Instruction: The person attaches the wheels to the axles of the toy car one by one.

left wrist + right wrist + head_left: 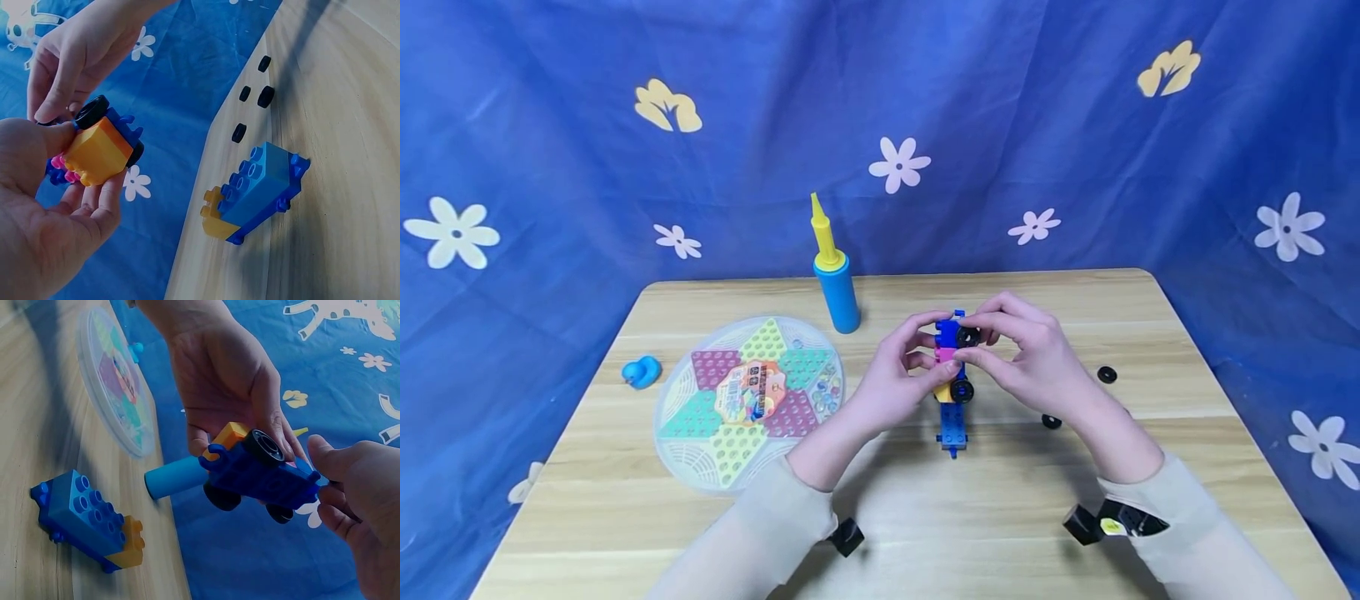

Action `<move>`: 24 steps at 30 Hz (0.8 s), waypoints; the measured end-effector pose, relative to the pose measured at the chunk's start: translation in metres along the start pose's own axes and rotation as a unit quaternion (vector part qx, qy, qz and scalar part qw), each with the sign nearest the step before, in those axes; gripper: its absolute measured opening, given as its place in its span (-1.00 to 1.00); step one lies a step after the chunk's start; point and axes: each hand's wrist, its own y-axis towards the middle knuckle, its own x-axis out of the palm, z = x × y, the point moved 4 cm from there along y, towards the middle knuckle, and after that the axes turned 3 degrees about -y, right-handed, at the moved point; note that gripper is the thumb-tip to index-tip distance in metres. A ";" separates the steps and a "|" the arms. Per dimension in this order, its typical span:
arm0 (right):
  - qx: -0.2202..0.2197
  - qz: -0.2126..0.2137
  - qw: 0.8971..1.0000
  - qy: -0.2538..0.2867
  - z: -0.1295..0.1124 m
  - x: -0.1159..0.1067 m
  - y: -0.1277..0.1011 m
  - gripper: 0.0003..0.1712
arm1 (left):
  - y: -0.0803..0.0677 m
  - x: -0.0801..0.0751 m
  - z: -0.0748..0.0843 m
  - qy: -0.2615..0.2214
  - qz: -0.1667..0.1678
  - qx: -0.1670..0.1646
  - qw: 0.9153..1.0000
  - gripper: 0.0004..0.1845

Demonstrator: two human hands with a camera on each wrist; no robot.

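My left hand holds a toy block car raised above the table, its thumb and fingers on the two sides. The car has a dark blue base with yellow and pink bricks, and black wheels on it. My right hand pinches a black wheel at the car's upper end; its fingertips partly hide that spot. Below the hands stands a second toy block car, a dark blue base without wheels, topped by light blue and yellow bricks.
Several loose black wheels lie on the table to the right. At the left are a round Chinese checkers board and a small blue duck. A blue and yellow hand pump stands behind, before a blue cloth.
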 end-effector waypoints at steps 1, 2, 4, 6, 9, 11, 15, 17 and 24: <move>-0.001 -0.002 1.000 -0.001 0.000 0.001 0.001 -0.57 | 0.000 0.000 0.000 0.000 0.002 -0.001 1.000 -0.36; -0.002 -0.003 1.000 -0.002 -0.001 0.001 0.001 -0.58 | 0.000 0.000 0.000 -0.001 0.003 0.000 1.000 -0.37; -0.001 -0.004 1.000 -0.004 -0.001 0.001 0.003 -0.58 | 0.000 0.000 0.001 -0.003 0.004 0.003 1.000 -0.36; 0.001 -0.004 1.000 -0.008 -0.001 0.001 0.003 -0.58 | 0.001 0.000 0.001 -0.003 0.003 0.005 1.000 -0.37; 0.002 -0.003 1.000 -0.013 -0.001 0.000 0.002 -0.58 | 0.001 0.001 0.002 0.001 0.001 0.003 1.000 -0.36; 0.002 -0.003 1.000 -0.015 -0.001 0.000 0.001 -0.57 | 0.001 0.001 0.002 0.003 0.000 0.001 1.000 -0.36; 0.000 -0.003 1.000 -0.014 -0.002 0.000 0.001 -0.60 | 0.000 0.002 0.003 0.006 -0.001 0.004 1.000 -0.35; 0.002 -0.002 1.000 -0.014 -0.003 0.000 0.000 -0.61 | 0.000 0.002 0.004 0.006 0.000 0.006 1.000 -0.36; 0.013 0.003 1.000 -0.017 -0.004 0.000 -0.001 -0.62 | -0.001 0.002 0.006 0.011 -0.001 0.006 1.000 -0.35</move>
